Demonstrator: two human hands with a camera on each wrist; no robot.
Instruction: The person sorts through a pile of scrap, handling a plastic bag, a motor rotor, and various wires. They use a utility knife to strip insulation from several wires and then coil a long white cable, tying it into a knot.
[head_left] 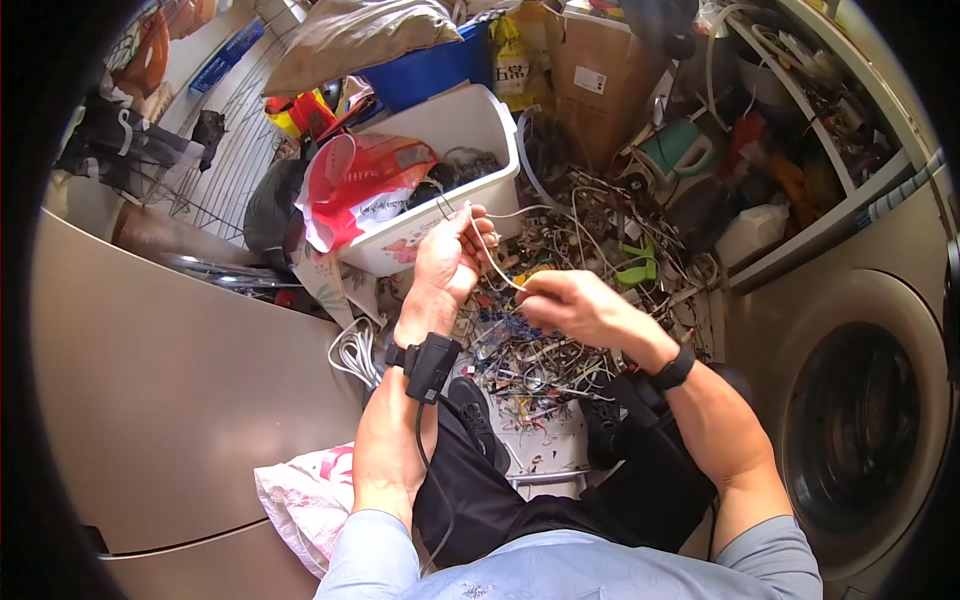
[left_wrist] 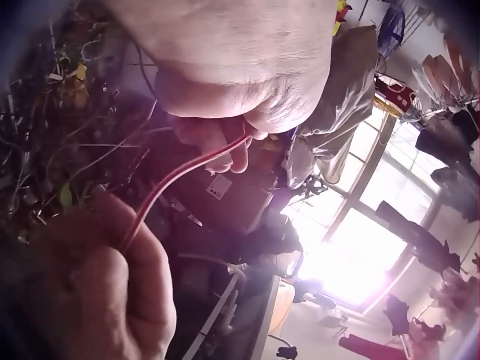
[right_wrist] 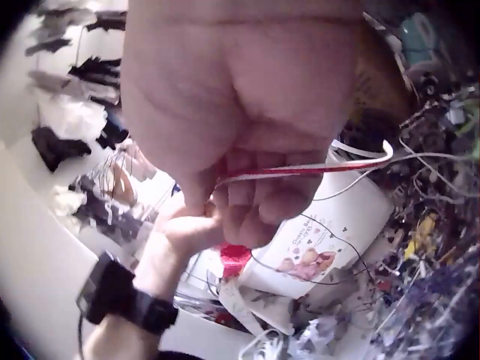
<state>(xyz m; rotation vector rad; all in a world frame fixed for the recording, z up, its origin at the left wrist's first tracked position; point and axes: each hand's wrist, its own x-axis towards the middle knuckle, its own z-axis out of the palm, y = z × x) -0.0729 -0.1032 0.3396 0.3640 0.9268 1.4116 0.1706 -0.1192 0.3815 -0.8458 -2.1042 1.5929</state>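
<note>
A thin white and red cable [head_left: 492, 258] stretches between the two hands, above the floor pile. My left hand [head_left: 450, 256] pinches one part of it between thumb and fingertips, palm turned up. To its right, my right hand [head_left: 575, 305] grips the cable with curled fingers. In the left wrist view the cable [left_wrist: 174, 177] bends from the right hand [left_wrist: 120, 289] up to the left hand [left_wrist: 240, 67]. The right wrist view has the cable [right_wrist: 289, 172] crossing beneath the right hand's [right_wrist: 244, 97] fingers, its red side showing; the left hand [right_wrist: 184, 232] is behind.
A heap of tangled wires [head_left: 540, 350] covers the floor between the feet. Beyond the left hand stands a white bin [head_left: 505, 185] holding a red bag [head_left: 370, 170] and dark wires. A washing machine [head_left: 870, 390] is at right, a metallic panel [head_left: 200, 400] at left, a cardboard box [head_left: 600, 90] behind.
</note>
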